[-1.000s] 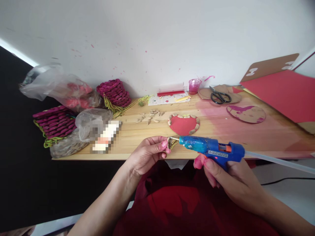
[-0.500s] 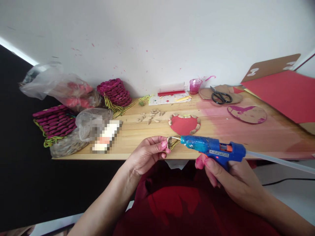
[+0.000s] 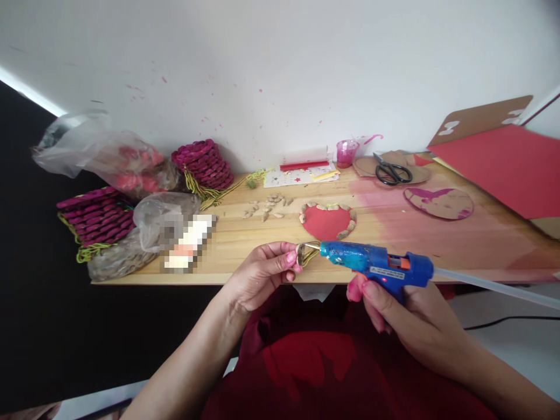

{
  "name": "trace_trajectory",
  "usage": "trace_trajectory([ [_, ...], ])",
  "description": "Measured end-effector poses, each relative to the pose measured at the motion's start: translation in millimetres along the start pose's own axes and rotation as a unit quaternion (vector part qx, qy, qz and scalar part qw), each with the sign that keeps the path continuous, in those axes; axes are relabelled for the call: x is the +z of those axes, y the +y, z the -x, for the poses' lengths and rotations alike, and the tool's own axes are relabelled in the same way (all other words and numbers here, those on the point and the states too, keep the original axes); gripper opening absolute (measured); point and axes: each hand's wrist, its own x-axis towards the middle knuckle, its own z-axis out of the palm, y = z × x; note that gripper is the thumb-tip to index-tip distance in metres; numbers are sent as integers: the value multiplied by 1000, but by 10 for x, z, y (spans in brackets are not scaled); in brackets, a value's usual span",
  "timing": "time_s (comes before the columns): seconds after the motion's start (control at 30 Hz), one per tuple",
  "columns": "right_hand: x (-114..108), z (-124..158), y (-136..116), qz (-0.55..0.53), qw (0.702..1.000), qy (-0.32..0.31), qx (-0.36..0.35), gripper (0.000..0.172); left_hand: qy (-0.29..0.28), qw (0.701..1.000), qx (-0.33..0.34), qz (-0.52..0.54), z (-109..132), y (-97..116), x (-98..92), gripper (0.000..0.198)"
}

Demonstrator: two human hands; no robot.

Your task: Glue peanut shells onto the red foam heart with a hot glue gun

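Observation:
My left hand (image 3: 269, 271) pinches a hollow tan half shell, which looks like a peanut shell (image 3: 300, 254), between thumb and fingers above the table's front edge. In my right hand (image 3: 394, 309) is a blue hot glue gun (image 3: 367, 261), a finger at its orange trigger. Its metal nozzle points left and reaches the shell; whether they touch, I cannot tell. A clear glue stick (image 3: 485, 284) sticks out of the gun's back. Behind the nozzle lies a red heart (image 3: 326, 221), with shells along part of its rim. Loose shells (image 3: 271, 204) lie left of it.
Purple woven pieces (image 3: 203, 166) with yellow-green strings and plastic bags (image 3: 166, 216) crowd the left side, beside a blurred-out item (image 3: 190, 242). Toward the back right are a pink-stained cup (image 3: 346, 153), black scissors (image 3: 394, 172), a cardboard piece (image 3: 437, 205) and red sheets (image 3: 503, 163).
The glue gun has shifted very slightly left. My left hand and the shell stay in nearly the same place.

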Motion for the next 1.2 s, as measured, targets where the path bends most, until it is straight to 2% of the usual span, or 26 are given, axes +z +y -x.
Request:
trace_trajectory([
  [0.33,3,-12,-24,16,1000,2,12,33,-15,1000,3,12,-1,-9,-16,30],
  [0.47,1,3,-66,8,1000,5,-1,40,-14,999,16,25,-7,5,-19,29],
  [0.73,13,26,-133,-13,998,-45,-34,29,-2,998,31,52,-24,22,4,30],
  [0.87,6,36,-127,-13,998,-47,-32,25,-5,998,29,50,-29,21,13,29],
  [1.03,-1,26,-138,5,998,-48,-38,33,3,999,29,45,-29,31,32,31],
  [1.2,3,17,-128,9,998,-45,-41,29,6,999,29,44,-23,48,57,33],
])
